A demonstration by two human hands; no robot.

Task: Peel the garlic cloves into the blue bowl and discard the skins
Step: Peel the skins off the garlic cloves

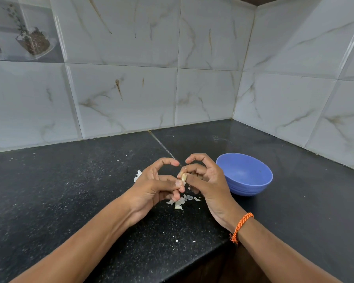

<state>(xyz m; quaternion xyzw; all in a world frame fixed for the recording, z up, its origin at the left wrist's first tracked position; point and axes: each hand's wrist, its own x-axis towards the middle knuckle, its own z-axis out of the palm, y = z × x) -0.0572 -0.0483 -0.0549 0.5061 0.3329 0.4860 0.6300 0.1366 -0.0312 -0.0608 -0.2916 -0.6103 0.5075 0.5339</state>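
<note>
While both hands meet above the black speckled stone counter [74, 193], a small pale garlic clove [183, 177] sits pinched between them, raised off the surface near the counter's front edge. The left hand [154, 187] has its thumb and lower fingers curled in on the clove from the left, and its forefinger arches up and over without touching anything. The right hand [205, 177] closes on the same clove from the right with thumb and middle fingers, its forefinger likewise arched above; the two forefinger tips stand close but apart. An orange braided thread band [241, 226] circles the right wrist.

Just beside the right hand, toward the corner where the two walls meet, stands the round blue plastic bowl [247, 176], upright on the counter; the part of its inside that shows holds nothing I can make out.

Thin whitish garlic skins [179, 202] lie in a loose scatter on the counter directly under the hands, and another pale scrap of skin [138, 175] pokes out behind the left hand. Two tiny white flecks [185, 241] rest nearer the front edge.

Behind the counter rise glossy grey marbled wall tiles [131, 88], one at the far left printed with a picture of a plant.
</note>
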